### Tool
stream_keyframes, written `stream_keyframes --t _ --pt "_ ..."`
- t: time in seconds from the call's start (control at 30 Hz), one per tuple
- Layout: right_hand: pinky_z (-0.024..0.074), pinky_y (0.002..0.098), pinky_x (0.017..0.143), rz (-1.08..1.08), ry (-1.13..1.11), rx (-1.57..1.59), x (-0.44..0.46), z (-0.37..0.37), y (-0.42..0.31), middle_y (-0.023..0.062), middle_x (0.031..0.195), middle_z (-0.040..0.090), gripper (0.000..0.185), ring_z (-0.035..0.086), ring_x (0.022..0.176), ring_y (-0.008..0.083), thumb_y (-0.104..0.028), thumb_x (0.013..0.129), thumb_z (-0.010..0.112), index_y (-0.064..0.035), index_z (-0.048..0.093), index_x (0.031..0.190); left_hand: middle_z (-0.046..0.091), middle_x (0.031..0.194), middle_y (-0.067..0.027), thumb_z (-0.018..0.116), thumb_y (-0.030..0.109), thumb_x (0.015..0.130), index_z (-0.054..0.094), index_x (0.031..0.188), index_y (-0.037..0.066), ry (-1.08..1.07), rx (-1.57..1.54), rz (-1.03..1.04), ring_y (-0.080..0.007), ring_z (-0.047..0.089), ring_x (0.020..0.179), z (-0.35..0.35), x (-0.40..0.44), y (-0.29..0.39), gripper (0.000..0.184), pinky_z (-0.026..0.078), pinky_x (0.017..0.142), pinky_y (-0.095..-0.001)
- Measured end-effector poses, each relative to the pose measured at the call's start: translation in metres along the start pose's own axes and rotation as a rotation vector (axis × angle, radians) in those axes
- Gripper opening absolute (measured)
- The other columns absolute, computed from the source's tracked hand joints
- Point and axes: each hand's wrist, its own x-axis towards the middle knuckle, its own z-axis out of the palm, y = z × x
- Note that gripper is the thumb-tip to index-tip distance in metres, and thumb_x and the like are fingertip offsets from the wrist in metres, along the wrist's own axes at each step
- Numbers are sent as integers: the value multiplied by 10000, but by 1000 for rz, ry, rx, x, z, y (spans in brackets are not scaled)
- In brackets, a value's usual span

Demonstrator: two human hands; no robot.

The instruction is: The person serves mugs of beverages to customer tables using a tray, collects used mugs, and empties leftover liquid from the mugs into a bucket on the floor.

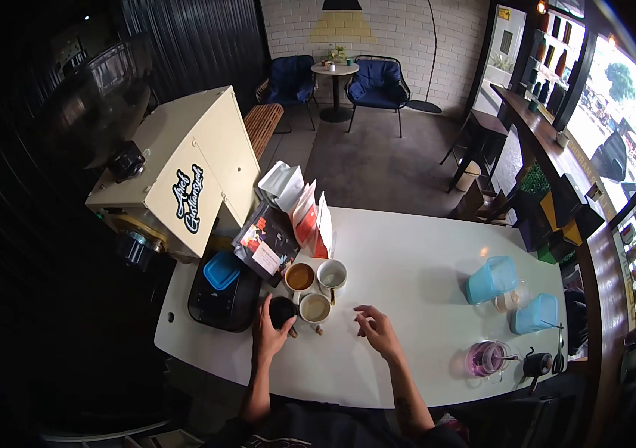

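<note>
My left hand (268, 336) is curled round a black cup (283, 310), its thumb and fingers on opposite sides of the rim. Close beside that cup stand a mug of brown liquid (299, 277), a white mug (332, 273) and a cup with pale beige contents (315, 308). Small brown bits (319, 329) lie in front of them. Over the white table (422, 358), to the right of the cups, my right hand (380, 331) hovers with loosely bent, parted fingers and nothing in it.
Left of the cups sits a black scale-like device (213, 305) bearing a blue container (221, 269). Behind are a dark box (277, 235), paper bags (310, 216) and a cream machine (176, 172). Blue translucent containers (492, 279), a glass jug (486, 359) and a black kettle-like pot (537, 363) stand right.
</note>
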Motion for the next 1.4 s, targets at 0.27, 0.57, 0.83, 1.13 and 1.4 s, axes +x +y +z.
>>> stream_keyframes --t 0.27,0.57,0.83,1.13,1.4 --pt "515 291 677 -91 4 -58 35 31 -2 109 1170 533 331 625 810 165 -228 974 539 -30 549 1239 465 1336 -261 740 310 809 258 1444 31 -62 -100 29 -357 470 1246 3 14 -21 845 370 1034 -423" --pt "500 274 630 -63 35 91 54 49 15 62 924 621 310 609 734 124 -236 996 499 33 575 1130 525 1273 -260 746 322 803 265 1432 4 -78 -78 54 -356 525 1191 3 16 -27 854 410 995 -408" --pt "510 283 588 -156 161 -122 63 60 27 91 814 654 270 618 643 134 -209 965 557 52 594 1022 480 1283 -260 744 345 794 289 1407 9 -147 -145 103 -381 487 1187 -1 23 -37 834 382 1001 -435" --pt "509 294 597 -172 275 -202 56 57 22 110 845 648 215 633 639 157 -163 933 594 43 627 981 438 1331 -263 787 316 756 240 1445 25 -262 -232 227 -372 433 1255 -13 40 -24 927 348 1044 -439" --pt "496 293 613 -202 360 -306 26 21 26 108 851 621 178 625 661 167 -140 919 616 27 664 959 442 1351 -210 845 284 678 315 1417 33 -269 -248 395 -334 448 1244 -7 63 -5 943 393 1015 -423"
